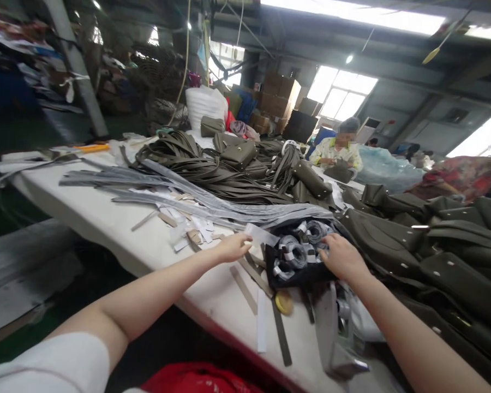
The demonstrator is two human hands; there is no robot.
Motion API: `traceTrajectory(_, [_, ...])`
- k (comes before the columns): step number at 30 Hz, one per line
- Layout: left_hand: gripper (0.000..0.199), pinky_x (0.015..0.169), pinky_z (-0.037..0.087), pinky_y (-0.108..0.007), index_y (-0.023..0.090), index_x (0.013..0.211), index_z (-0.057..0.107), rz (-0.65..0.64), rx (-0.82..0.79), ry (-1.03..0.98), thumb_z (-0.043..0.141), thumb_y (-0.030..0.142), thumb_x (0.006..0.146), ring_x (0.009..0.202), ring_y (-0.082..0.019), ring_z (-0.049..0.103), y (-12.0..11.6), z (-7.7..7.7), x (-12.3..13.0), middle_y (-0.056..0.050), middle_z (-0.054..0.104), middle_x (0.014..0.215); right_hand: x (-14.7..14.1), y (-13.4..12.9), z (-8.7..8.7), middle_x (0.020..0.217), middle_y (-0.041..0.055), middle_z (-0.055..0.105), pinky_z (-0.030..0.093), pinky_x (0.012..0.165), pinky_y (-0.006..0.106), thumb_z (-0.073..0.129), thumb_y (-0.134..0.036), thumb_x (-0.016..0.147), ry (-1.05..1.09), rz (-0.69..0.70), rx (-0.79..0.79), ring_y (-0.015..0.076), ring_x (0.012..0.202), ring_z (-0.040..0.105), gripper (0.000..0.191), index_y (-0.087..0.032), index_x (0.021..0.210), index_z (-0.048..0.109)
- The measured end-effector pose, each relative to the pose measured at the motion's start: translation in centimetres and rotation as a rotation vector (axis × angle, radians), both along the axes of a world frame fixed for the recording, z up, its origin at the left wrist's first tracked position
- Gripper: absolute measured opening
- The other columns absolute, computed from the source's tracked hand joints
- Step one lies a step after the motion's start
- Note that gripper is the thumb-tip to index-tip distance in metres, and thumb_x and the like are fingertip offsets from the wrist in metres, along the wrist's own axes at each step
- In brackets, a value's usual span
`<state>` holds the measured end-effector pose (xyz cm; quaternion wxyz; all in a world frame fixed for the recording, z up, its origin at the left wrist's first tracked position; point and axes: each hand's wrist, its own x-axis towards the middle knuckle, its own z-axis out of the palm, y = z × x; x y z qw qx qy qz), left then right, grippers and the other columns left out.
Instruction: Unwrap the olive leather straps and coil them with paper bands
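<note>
My left hand (234, 248) is over the table, its fingers closed at the near end of a translucent white strip (263, 234). My right hand (344, 257) reaches over the right side of a black open-topped box (273, 267), thumb and fingers apart beside the coils. Inside the box lie several clear-wrapped coils (295, 253) with white bands. What the right fingertips touch is partly hidden. Long plastic-sleeved straps (229, 203) run across the table behind the box. A round yellow object (284, 302) lies in front of it.
Dark olive straps (204, 169) are heaped at the back, and olive bags (396, 240) pile up on the right. Scrap strips (204, 229) litter the white table (118, 240). A grey metal dispenser-like object (331, 333) stands near my right forearm. A co-worker (337, 150) sits across.
</note>
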<state>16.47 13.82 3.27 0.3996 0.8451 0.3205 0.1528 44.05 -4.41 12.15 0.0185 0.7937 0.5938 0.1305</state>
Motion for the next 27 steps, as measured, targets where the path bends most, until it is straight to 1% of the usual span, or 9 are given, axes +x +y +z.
traceTrajectory(4, [0.02, 0.099, 0.046, -0.031, 0.027, 0.086, 0.076, -0.209, 0.06, 0.007, 0.066, 0.019, 0.071, 0.106, -0.024, 0.066, -3.1, -0.5, -4.4, -0.002, 0.059, 0.135, -6.8, 1.6, -1.7, 0.11, 0.0138, 0.062, 0.042, 0.097, 0.035, 0.055, -0.028, 0.086, 0.128, 0.178, -0.059, 0.0275, 0.106, 0.057, 0.022, -0.015, 0.102, 0.063])
traceTrajectory(8, [0.025, 0.101, 0.046, -0.037, 0.024, 0.1, 0.073, -0.285, 0.243, 0.049, 0.061, 0.023, 0.078, 0.114, -0.027, 0.062, -5.4, -3.1, -8.6, -0.008, 0.056, 0.138, -11.1, 3.3, -3.2, 0.125, 0.0177, 0.058, 0.039, 0.103, 0.039, 0.062, -0.025, 0.078, 0.187, 0.272, -0.112, 0.0298, 0.118, 0.052, 0.044, -0.011, 0.119, 0.059])
traceTrajectory(10, [0.034, 0.109, 0.039, -0.043, 0.021, 0.114, 0.067, -0.169, 0.35, 0.052, 0.061, 0.027, 0.081, 0.126, -0.029, 0.053, -5.7, -5.0, -10.3, -0.013, 0.053, 0.14, -12.1, 4.2, -3.9, 0.138, 0.0196, 0.05, 0.033, 0.109, 0.042, 0.066, -0.023, 0.071, 0.208, 0.317, -0.174, 0.0317, 0.129, 0.043, 0.061, -0.01, 0.129, 0.054])
traceTrajectory(12, [0.045, 0.115, 0.029, -0.048, 0.017, 0.125, 0.059, 0.002, 0.426, 0.064, 0.061, 0.031, 0.082, 0.136, -0.031, 0.042, -5.8, -6.8, -11.5, -0.017, 0.046, 0.146, -12.6, 5.0, -4.6, 0.145, 0.0203, 0.043, 0.029, 0.111, 0.047, 0.071, -0.02, 0.064, 0.228, 0.325, -0.237, 0.0354, 0.135, 0.035, 0.065, -0.012, 0.127, 0.058])
traceTrajectory(16, [0.05, 0.119, 0.021, -0.047, 0.012, 0.133, 0.051, 0.175, 0.487, 0.102, 0.052, 0.032, 0.087, 0.143, -0.029, 0.029, -5.5, -8.8, -12.3, -0.018, 0.037, 0.152, -12.6, 5.9, -5.3, 0.136, 0.0147, 0.055, 0.032, 0.109, 0.045, 0.07, -0.013, 0.062, 0.283, 0.324, -0.287, 0.035, 0.132, 0.04, 0.021, -0.016, 0.083, 0.074])
traceTrajectory(19, [0.055, 0.12, 0.018, -0.046, 0.008, 0.135, 0.05, 0.197, 0.53, 0.092, 0.052, 0.035, 0.087, 0.144, -0.03, 0.025, -5.5, -8.9, -12.2, -0.019, 0.033, 0.154, -11.3, 6.0, -4.0, 0.121, 0.0106, 0.066, 0.039, 0.103, 0.037, 0.065, -0.016, 0.071, 0.362, 0.318, -0.273, 0.0273, 0.119, 0.054, 0.006, -0.018, 0.069, 0.07])
traceTrajectory(23, [0.06, 0.119, 0.017, -0.047, 0.006, 0.137, 0.047, 0.179, 0.57, 0.08, 0.053, 0.037, 0.086, 0.145, -0.032, 0.023, -5.6, -8.5, -12.3, -0.02, 0.033, 0.153, -7.8, 5.7, -0.2, 0.09, 0.0092, 0.072, 0.051, 0.077, 0.031, 0.047, -0.036, 0.087, 0.494, 0.227, -0.194, 0.0211, 0.084, 0.067, 0.028, -0.016, 0.084, 0.066])
traceTrajectory(25, [0.06, 0.119, 0.018, -0.047, 0.007, 0.137, 0.047, 0.17, 0.591, 0.073, 0.052, 0.036, 0.086, 0.145, -0.032, 0.023, -5.6, -8.4, -12.4, -0.02, 0.034, 0.153, -6.0, 5.4, 1.5, 0.077, 0.0069, 0.071, 0.05, 0.061, 0.028, 0.04, -0.047, 0.09, 0.661, 0.165, -0.137, 0.0184, 0.066, 0.065, 0.039, -0.016, 0.085, 0.062])
traceTrajectory(27, [0.058, 0.119, 0.019, -0.048, 0.007, 0.137, 0.047, 0.168, 0.614, 0.063, 0.052, 0.035, 0.086, 0.145, -0.032, 0.024, -5.5, -8.6, -12.5, -0.02, 0.034, 0.152, -4.5, 5.0, 2.8, 0.072, 0.0046, 0.068, 0.044, 0.049, 0.025, 0.048, -0.058, 0.084, 0.903, 0.079, -0.067, 0.0156, 0.055, 0.059, 0.042, -0.017, 0.08, 0.059])
